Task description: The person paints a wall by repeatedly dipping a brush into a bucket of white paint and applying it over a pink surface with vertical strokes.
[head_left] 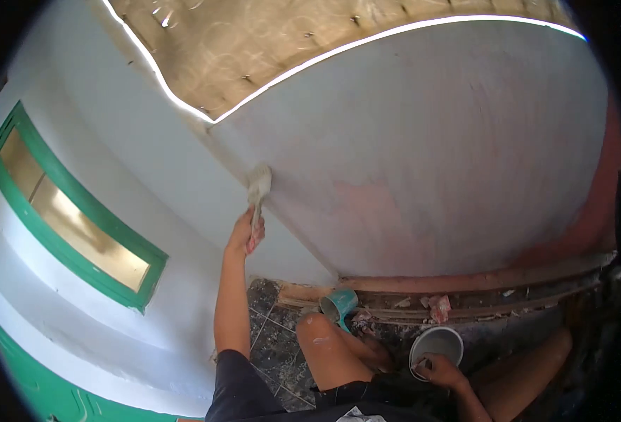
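My left hand [246, 232] is raised and closed round the handle of a paint brush [260, 184]. The pale, wide brush head touches the wall near the corner where two walls meet. Low at the right, my right hand [440, 371] grips the rim of a whitish bucket [445, 343], its fingers partly over the edge. In front of the brush, the wall [465, 141] is greyish white with pink showing through in patches.
A teal bucket [340, 304] lies tilted by my knee. Wooden boards [465, 299] with debris run along the wall's foot. A green-framed window [78, 211] is at the left. Dark tiles [279, 344] cover the floor. A tan ceiling sheet [289, 42] hangs above.
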Tool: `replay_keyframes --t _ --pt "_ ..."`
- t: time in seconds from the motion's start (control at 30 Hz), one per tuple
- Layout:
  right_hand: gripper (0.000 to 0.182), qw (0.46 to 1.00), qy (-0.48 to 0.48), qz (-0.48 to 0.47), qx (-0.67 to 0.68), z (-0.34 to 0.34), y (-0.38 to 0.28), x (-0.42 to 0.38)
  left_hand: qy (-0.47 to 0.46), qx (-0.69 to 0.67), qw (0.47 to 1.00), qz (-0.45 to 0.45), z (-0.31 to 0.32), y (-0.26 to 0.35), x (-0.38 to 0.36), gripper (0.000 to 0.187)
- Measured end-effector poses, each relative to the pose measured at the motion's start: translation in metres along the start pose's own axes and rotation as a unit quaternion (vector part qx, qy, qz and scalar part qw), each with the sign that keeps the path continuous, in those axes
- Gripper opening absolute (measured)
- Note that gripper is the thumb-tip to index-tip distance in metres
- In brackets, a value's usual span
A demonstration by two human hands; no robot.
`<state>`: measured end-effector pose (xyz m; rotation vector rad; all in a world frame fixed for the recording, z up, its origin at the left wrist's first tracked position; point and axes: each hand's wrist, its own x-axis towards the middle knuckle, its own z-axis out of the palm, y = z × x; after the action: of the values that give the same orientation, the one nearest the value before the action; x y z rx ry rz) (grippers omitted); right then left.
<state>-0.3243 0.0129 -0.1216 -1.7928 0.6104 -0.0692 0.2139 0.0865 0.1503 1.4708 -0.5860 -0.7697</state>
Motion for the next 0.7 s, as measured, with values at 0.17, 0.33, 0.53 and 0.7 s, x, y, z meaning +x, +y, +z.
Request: replay_keyframes --t 0.17,0.33,0.53,0.7 --pt "0.030 1.000 0.010 -0.021 -0.013 -0.003 0.013 0.000 0.084 -0.022 0.995 0.053 0.010 0.012 -0.032 0.035" --pt "0.029 0.999 -0.033 0.026 0.006 -0.004 -0.003 0.009 0.006 -0.049 0.977 0.208 0.014 0.119 -0.030 0.033" --pt "0.031 0.999 0.005 -0.043 -0.006 0.010 0.011 0.014 0.105 -0.002 0.992 0.069 0.028 0.066 0.028 0.044" --pt "0.032 1.000 0.001 -0.016 -0.010 0.003 0.007 0.005 0.003 -0.029 0.999 -0.044 0.054 -0.074 -0.009 0.042"
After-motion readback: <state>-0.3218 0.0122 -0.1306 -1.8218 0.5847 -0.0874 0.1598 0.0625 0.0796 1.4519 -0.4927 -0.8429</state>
